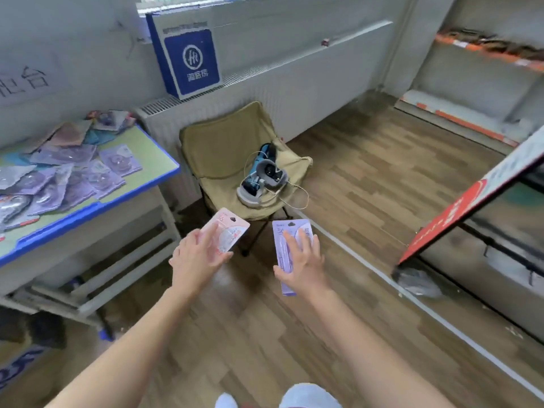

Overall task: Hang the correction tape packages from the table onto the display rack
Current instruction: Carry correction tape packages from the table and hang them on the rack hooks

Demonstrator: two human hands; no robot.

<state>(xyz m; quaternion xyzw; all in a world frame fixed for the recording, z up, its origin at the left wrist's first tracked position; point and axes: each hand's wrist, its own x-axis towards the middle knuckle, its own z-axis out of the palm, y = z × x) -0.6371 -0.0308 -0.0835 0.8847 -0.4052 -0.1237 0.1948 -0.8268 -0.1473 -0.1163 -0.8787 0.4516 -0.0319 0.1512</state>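
Nearest you, your left hand (197,256) has the pink package (232,229) pinched by its lower end, fingers laid over the face. Your right hand (303,260) holds the purple package (290,232) the same way, fingers spread across the blister, thumb at the edge. Both hands are full, one card each, carried over the wooden floor with the hang holes pointing away from you. I read this as the carry leg: picked up, not yet hung. Just beyond the cards sits the folding chair (223,142) with a headset (262,181) on its seat, so steer round it. Off to your left the table (150,154) holds a pile of packages (59,175), plenty left to move. The display rack (482,187) stands to your right, well apart from both cards, and its hooks aren't visible from here. Next call: turn right, close in, find a free hook and thread each hole on, one card at a time I'd say.
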